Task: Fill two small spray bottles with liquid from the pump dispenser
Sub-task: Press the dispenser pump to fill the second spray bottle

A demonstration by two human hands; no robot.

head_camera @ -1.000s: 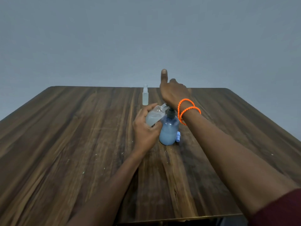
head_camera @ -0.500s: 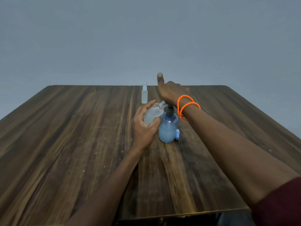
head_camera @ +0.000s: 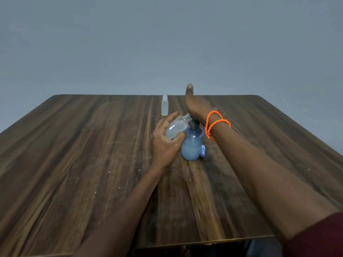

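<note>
Plain grey wall (head_camera: 167, 43) behind, dark streaked wooden table (head_camera: 74, 164) below, pale specks scattered over the grain

Two small spray bottles counted:
- capped spray bottle (head_camera: 164, 106), upright near the far edge, clear body, well apart from both hands
- open spray bottle (head_camera: 175, 127), tilted, threaded neck toward the pump head, cloudy liquid inside, gripped in the left hand (head_camera: 165, 145) with fingers and thumb curled round the body

One pump dispenser (head_camera: 192, 143), blue, translucent, dark collar and pump on top, standing mid-table just right of the left hand, pale liquid filling the lower part

One small blue cap (head_camera: 202, 150) on the table, touching or just beside the dispenser's right side; cannot tell which

Right hand (head_camera: 197, 106) flat over the pump head, heel of the palm pressing on it, thumb straight and pointing up; other fingers hidden behind the hand

Two orange bead bracelets (head_camera: 216, 125) on the right wrist

One dark red sleeve (head_camera: 319, 238) at the lower right corner
</note>
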